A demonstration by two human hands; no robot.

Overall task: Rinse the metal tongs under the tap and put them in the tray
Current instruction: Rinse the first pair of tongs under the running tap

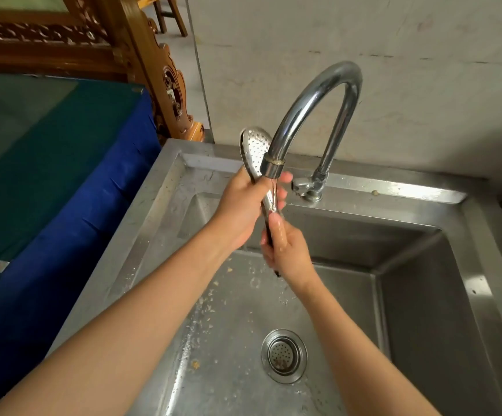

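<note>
The metal tongs point(254, 147) have a perforated spoon-shaped head that points up and back, just left of the tap spout point(273, 166). Water runs from the spout onto the tongs' shaft. My left hand point(243, 208) grips the upper shaft right under the spout. My right hand point(285, 250) holds the dark lower handle, whose tip sticks out below the palm. Both hands are over the steel sink basin. No tray is in view.
The curved chrome tap point(327, 94) rises from the sink's back ledge, its lever point(300, 186) beside it. The steel sink point(423, 295) has food bits and a drain strainer point(284, 354). A blue-covered table point(63, 181) stands left, with carved wooden furniture point(165, 82) behind it.
</note>
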